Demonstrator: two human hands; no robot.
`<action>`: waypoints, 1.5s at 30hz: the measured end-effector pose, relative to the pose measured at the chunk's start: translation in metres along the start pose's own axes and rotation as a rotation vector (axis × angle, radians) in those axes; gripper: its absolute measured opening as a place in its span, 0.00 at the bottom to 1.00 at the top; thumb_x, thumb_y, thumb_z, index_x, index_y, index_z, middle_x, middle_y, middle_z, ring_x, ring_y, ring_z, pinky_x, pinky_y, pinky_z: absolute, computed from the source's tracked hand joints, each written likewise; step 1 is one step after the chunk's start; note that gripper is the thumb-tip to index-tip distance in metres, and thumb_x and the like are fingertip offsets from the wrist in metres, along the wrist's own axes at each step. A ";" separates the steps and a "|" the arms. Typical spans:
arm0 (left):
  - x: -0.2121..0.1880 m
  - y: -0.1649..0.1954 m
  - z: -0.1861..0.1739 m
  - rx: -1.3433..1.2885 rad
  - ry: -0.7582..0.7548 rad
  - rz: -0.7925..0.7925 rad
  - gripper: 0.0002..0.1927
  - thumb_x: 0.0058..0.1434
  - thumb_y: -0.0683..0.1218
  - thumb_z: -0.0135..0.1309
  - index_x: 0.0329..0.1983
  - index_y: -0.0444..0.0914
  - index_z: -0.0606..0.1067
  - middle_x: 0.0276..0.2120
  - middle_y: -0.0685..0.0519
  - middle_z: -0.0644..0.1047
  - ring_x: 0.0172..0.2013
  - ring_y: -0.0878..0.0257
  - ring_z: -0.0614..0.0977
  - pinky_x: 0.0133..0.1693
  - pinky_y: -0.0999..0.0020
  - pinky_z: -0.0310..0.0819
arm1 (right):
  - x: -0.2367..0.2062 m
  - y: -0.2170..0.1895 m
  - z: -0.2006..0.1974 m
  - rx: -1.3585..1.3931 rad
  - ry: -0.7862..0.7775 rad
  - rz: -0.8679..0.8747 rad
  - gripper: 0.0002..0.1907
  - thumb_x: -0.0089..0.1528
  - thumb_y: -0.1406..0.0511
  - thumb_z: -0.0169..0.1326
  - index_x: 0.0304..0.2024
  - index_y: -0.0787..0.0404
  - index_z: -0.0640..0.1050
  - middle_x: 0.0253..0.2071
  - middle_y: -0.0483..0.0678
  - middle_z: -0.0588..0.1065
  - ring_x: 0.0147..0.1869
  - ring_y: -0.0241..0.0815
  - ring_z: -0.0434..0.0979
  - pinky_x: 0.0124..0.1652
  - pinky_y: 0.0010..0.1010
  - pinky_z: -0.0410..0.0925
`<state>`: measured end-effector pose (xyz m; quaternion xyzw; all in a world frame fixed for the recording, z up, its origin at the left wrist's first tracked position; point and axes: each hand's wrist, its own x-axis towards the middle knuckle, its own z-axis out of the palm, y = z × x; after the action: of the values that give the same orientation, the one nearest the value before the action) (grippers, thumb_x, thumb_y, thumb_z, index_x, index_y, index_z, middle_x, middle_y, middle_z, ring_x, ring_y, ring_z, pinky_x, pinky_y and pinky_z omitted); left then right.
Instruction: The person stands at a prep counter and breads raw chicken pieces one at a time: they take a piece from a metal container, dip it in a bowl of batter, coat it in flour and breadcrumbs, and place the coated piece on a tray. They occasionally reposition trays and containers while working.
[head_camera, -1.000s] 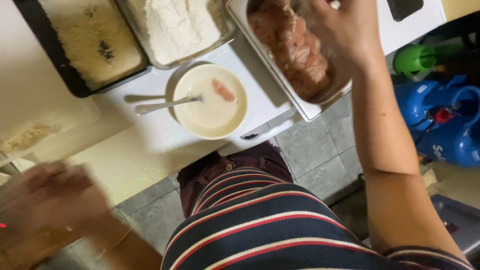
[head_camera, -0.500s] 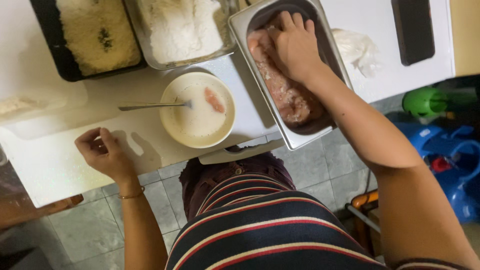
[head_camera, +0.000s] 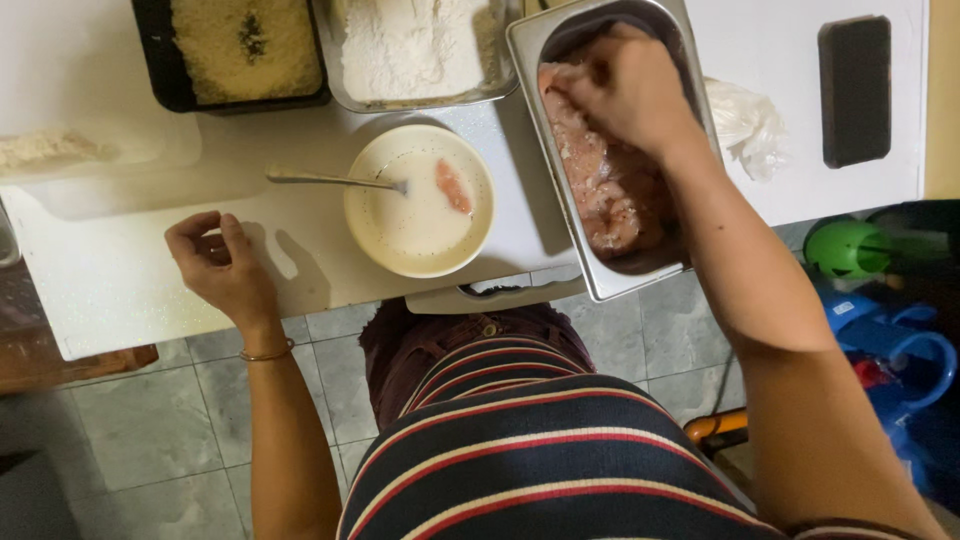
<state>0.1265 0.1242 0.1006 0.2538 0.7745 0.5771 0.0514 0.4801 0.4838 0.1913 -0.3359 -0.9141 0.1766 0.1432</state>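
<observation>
My right hand (head_camera: 625, 90) is down in the steel pan (head_camera: 600, 275) at the upper middle of the frame, fingers closed on a piece of the raw meat (head_camera: 605, 190) that fills it. My left hand (head_camera: 225, 265) rests at centre left on the white board (head_camera: 120, 290), loosely curled and holding nothing. Between them sits a cream bowl (head_camera: 419, 200) of pale liquid with one pink piece and a fork (head_camera: 330, 180). Trays of breadcrumbs (head_camera: 245, 45) and flour (head_camera: 415, 45) line the top edge.
</observation>
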 end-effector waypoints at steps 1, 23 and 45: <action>0.000 0.000 0.000 -0.005 0.000 -0.004 0.08 0.76 0.41 0.57 0.50 0.34 0.70 0.43 0.54 0.75 0.37 0.70 0.77 0.37 0.74 0.74 | -0.001 0.000 -0.007 0.038 0.011 0.002 0.13 0.67 0.61 0.64 0.42 0.66 0.82 0.45 0.59 0.77 0.48 0.60 0.78 0.50 0.48 0.71; 0.000 0.011 -0.012 -0.013 -0.122 0.055 0.05 0.73 0.39 0.56 0.47 0.33 0.73 0.40 0.54 0.76 0.34 0.69 0.75 0.37 0.73 0.73 | -0.055 -0.045 -0.077 0.592 -0.056 0.379 0.08 0.68 0.74 0.58 0.51 0.68 0.82 0.40 0.44 0.79 0.40 0.29 0.75 0.37 0.22 0.68; 0.000 0.004 -0.012 0.008 -0.109 0.099 0.05 0.71 0.39 0.58 0.45 0.34 0.74 0.37 0.54 0.74 0.31 0.69 0.72 0.34 0.73 0.69 | -0.007 -0.031 0.014 0.122 0.226 0.197 0.14 0.64 0.65 0.68 0.44 0.68 0.78 0.35 0.54 0.78 0.35 0.46 0.78 0.33 0.38 0.70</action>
<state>0.1230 0.1145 0.1084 0.3227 0.7594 0.5613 0.0638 0.4627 0.4544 0.1911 -0.4325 -0.8423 0.2061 0.2472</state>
